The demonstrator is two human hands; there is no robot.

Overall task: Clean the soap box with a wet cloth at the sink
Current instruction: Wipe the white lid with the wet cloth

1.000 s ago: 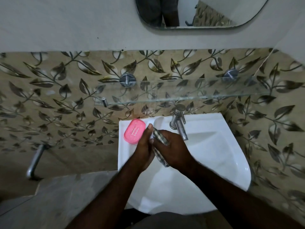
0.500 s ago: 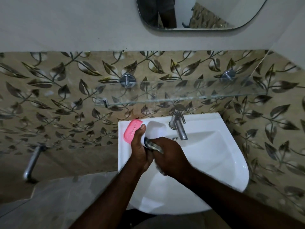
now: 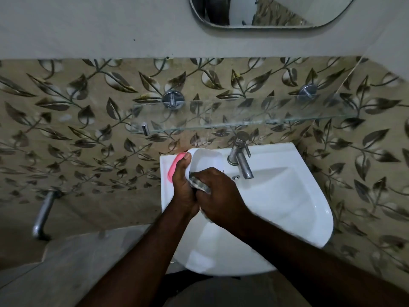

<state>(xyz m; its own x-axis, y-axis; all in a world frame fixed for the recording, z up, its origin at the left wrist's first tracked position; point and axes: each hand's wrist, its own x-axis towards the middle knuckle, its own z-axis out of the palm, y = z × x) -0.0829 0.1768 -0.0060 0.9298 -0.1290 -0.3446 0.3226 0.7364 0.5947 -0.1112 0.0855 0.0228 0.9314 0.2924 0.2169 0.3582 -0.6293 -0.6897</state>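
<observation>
My left hand [image 3: 183, 187] grips the white soap box [image 3: 205, 158], tilted up over the back left corner of the white sink [image 3: 305, 209], thumb on its rim. My right hand [image 3: 219, 193] holds a bunched checked cloth [image 3: 200, 183] against the box's lower inside edge. A pink soap-box part [image 3: 174, 166] lies on the sink's left rim, mostly hidden behind my left hand.
A chrome tap [image 3: 240, 160] stands at the back of the sink, just right of the box. A glass shelf [image 3: 232, 116] runs along the leaf-patterned tiled wall above it. A mirror [image 3: 272, 12] hangs higher up. A metal pipe [image 3: 43, 216] sticks out at lower left.
The white soap box has been lifted and tilted up in my left hand. My right hand has moved the cloth from between my hands onto the box. The pink part is now more hidden.
</observation>
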